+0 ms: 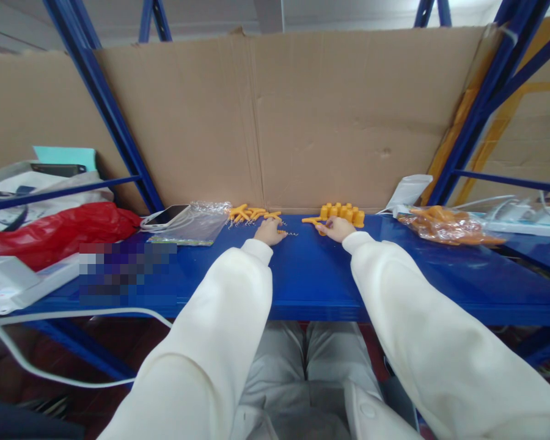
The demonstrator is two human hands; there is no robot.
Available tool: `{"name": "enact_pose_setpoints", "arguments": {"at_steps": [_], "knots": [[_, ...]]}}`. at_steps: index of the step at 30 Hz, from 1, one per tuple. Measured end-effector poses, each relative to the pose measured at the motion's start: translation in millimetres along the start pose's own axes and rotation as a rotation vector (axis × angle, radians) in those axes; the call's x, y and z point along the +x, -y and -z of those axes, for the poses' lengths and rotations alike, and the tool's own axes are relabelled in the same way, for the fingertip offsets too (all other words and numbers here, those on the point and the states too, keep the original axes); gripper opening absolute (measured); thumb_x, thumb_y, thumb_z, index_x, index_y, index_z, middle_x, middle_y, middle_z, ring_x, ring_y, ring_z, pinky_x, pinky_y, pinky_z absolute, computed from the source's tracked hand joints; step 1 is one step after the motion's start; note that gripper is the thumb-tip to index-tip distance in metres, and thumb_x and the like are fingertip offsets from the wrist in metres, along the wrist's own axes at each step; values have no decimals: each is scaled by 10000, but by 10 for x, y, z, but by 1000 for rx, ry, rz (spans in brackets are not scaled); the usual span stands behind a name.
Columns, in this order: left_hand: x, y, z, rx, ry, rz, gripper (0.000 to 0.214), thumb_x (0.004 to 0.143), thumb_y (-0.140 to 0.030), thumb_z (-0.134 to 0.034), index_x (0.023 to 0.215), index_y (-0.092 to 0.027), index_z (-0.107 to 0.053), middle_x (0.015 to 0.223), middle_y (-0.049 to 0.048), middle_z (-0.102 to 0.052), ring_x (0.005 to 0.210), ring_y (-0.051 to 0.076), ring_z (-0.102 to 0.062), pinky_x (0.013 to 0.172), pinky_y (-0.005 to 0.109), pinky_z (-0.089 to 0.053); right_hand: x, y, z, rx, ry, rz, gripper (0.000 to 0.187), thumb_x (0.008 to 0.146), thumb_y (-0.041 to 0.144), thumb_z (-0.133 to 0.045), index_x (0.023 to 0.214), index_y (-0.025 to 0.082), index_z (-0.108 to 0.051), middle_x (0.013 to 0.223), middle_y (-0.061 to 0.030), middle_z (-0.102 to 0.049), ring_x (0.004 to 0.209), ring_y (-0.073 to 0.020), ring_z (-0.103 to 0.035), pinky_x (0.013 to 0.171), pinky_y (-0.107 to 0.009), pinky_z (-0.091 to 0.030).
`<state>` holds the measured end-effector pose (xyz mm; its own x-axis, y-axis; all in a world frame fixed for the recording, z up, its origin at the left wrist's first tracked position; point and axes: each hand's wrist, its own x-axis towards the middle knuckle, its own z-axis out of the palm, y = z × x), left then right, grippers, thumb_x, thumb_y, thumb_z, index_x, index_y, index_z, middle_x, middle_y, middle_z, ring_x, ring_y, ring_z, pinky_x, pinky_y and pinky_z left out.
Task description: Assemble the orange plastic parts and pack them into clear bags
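Note:
Both my arms, in white sleeves, reach across a blue metal shelf toward its back. My left hand rests curled on the shelf beside a scatter of orange plastic pieces with small metal springs; a spring lies at its fingertips. My right hand is closed on an orange plastic piece, just in front of a cluster of upright orange blocks.
A clear plastic bag and a phone lie to the left, with a red bag and white cables beyond. A bag of orange parts and a power strip sit right. Cardboard backs the shelf.

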<state>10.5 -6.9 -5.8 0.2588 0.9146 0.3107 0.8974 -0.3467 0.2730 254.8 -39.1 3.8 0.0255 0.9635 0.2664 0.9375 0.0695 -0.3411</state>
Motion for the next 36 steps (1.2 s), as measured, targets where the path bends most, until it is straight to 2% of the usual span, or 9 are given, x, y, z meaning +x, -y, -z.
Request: {"name": "enact_pose_setpoints", "arguments": {"at_steps": [7,10,13,17,19,22,26,30,36], "knots": [[22,14,6,-10,-79,53,333,899,-286,-634,1198,-164,-717,1302,144,-700,1245,287,-635,1100,389,-498,37,-167,148,0,-367,-96,398,968,324,-474,1294,157,-629,1348,-195,-638,1273,-338,-564,1027,-481,-470],[-10,28,27,58,-100,72,355,894,-252,-605,1228,-194,-712,1330,138,-685,1266,290,-618,1101,392,-501,48,-341,141,-50,-448,-143,496,946,295,-463,1415,158,-544,1480,-202,-532,1356,-358,-472,1060,-522,-435],[-43,59,55,132,-67,133,400,851,-227,-617,1239,-189,-707,1350,165,-668,1275,327,-611,1071,427,-520,86,-510,61,-59,-429,-181,580,922,302,-475,1489,183,-478,1581,-182,-432,1412,-354,-408,1103,-547,-397],[-63,82,93,191,45,188,435,826,-238,-619,1251,-183,-697,1336,183,-679,1228,331,-653,1025,415,-538,139,-608,-28,-41,-246,-242,510,869,322,-553,1371,250,-606,1532,-160,-495,1352,-385,-476,1085,-653,-382],[-63,75,108,177,77,185,440,838,-235,-598,1266,-200,-691,1320,163,-701,1198,306,-678,1024,384,-532,146,-597,-25,-39,-211,-251,470,859,305,-565,1321,261,-640,1515,-157,-509,1320,-392,-509,1063,-682,-389],[-64,42,132,119,101,158,426,841,-259,-599,1254,-230,-703,1306,132,-725,1195,301,-688,1038,378,-520,134,-547,22,-36,-234,-299,450,891,298,-526,1325,226,-622,1454,-178,-544,1302,-385,-530,1062,-669,-395],[-85,-22,162,84,149,175,306,842,-314,-618,1104,-228,-751,1224,115,-764,1149,312,-709,998,373,-539,92,-494,75,-9,-314,-322,424,925,276,-465,1315,174,-597,1385,-198,-571,1299,-351,-531,1081,-581,-404],[-100,-67,156,33,87,147,336,844,-275,-644,1169,-227,-715,1203,92,-768,1114,283,-720,952,335,-555,47,-486,74,28,-400,-296,413,942,246,-412,1296,155,-605,1366,-204,-580,1285,-340,-530,1051,-554,-426],[-64,-59,105,-51,-42,39,394,826,-196,-677,1219,-221,-683,1104,81,-779,1068,262,-724,962,343,-557,69,-568,29,-22,-394,-331,386,911,206,-483,1254,164,-657,1362,-190,-572,1295,-333,-513,1034,-528,-440]]}}
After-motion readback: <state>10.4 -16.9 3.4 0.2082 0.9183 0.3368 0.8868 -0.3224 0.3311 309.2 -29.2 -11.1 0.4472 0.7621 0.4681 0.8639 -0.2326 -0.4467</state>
